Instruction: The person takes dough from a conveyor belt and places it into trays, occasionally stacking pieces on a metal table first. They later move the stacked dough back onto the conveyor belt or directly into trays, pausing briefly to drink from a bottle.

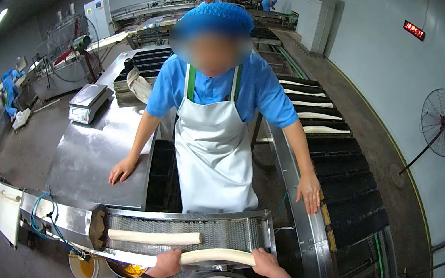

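A long pale dough strip [218, 257] stretches between my two hands along the near edge of the mesh conveyor [237, 231]. My left hand [168, 262] is closed around its left part, and my right hand [268, 264] grips the right end. Behind it, a second dough strip [154, 236] lies flat on the mesh. Pale material, like more dough, runs along the near edge to the left of my left hand.
Opposite me stands a person [217, 138] in a white apron, one hand on the steel table [97, 160], the other on the rail of a tray conveyor [346, 164] bearing dough strips. A scale [88, 103], buckets [82, 268] and a fan [443, 121] stand around.
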Available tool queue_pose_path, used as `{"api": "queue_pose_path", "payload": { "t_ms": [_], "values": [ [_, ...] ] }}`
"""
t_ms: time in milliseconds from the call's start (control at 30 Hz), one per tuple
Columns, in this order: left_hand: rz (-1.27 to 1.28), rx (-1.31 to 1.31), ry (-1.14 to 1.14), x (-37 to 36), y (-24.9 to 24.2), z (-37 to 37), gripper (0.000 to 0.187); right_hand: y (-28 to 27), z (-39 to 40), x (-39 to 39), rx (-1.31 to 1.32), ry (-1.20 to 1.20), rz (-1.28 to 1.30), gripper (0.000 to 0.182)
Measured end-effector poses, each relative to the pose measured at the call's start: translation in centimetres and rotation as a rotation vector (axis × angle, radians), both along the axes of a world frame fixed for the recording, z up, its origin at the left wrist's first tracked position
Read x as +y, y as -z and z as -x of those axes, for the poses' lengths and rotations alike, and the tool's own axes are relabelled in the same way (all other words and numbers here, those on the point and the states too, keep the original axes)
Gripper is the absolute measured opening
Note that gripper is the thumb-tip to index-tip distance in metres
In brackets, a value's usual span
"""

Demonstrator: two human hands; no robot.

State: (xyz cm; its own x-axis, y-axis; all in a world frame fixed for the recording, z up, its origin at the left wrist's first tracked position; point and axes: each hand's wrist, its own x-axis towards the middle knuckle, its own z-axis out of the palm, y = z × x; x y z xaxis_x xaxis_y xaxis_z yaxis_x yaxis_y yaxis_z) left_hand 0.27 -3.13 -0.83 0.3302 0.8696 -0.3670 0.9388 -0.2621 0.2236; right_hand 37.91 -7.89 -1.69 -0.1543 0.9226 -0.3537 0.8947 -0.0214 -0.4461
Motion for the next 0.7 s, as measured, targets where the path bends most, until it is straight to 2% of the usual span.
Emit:
{"api": "queue_pose_path", "payload": {
  "t_ms": [333,433,533,567,633,700],
  "values": [
    [0.020,-0.038,0.030,0.3,0.0,1.0,0.024,-1.4,0.4,0.4,-0.047,-0.030,0.053,0.030],
    [0.021,-0.068,0.058,1.1,-1.3,2.5,0.025,-2.8,0.6,2.2,-0.066,-0.120,0.148,0.028],
    [-0.102,-0.105,0.044,2.2,-4.5,4.6,0.029,-3.6,1.9,4.3,-0.067,-0.298,0.040,0.029],
    [-0.122,-0.047,0.013,2.3,-7.3,4.4,0.033,-3.9,2.8,4.9,-0.063,-0.302,0.039,0.029],
    [-0.286,-0.026,0.053,3.0,-5.4,7.3,0.032,-4.7,4.4,5.6,0.012,-0.381,-0.373,0.034],
    [-0.326,0.005,0.060,2.8,-4.0,9.3,0.029,-2.8,6.0,6.6,0.008,-0.397,-0.390,0.034]
  ]
}}
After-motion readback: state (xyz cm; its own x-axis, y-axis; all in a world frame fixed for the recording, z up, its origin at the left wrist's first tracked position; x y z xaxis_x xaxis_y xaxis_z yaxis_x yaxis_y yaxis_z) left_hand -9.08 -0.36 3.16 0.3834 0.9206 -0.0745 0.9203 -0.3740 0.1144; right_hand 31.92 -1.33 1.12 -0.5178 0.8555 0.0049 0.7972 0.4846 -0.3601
